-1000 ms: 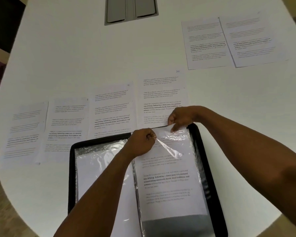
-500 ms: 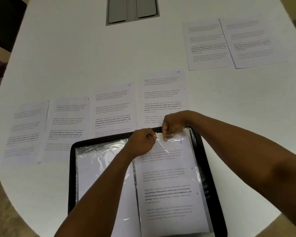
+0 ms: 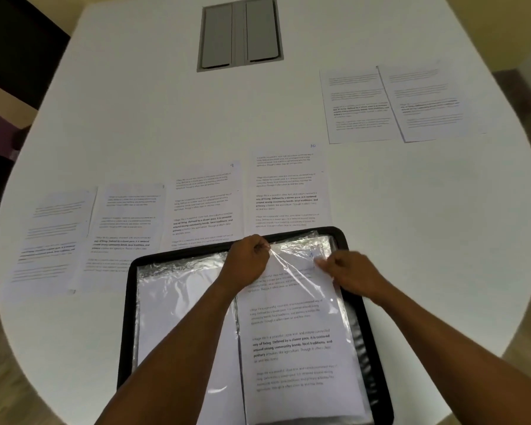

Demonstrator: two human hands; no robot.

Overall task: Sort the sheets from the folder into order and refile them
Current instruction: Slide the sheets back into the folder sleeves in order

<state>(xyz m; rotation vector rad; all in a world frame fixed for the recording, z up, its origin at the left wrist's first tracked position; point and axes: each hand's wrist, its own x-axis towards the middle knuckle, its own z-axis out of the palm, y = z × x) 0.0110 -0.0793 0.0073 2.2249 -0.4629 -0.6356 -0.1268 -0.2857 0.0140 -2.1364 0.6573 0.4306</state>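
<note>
The left hand (image 3: 248, 261) pinches the plastic sleeve's (image 3: 292, 268) mouth open at the folder's (image 3: 354, 289) far edge; the right hand (image 3: 348, 273) pinches the printed sheet's (image 3: 295, 342) top corner, long axis running toward the person.

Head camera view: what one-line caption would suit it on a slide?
Left hand pinches the clear sleeve open while right hand holds a printed sheet in the black folder.

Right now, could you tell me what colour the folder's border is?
Black, seen in the head view: the folder's border.
</note>
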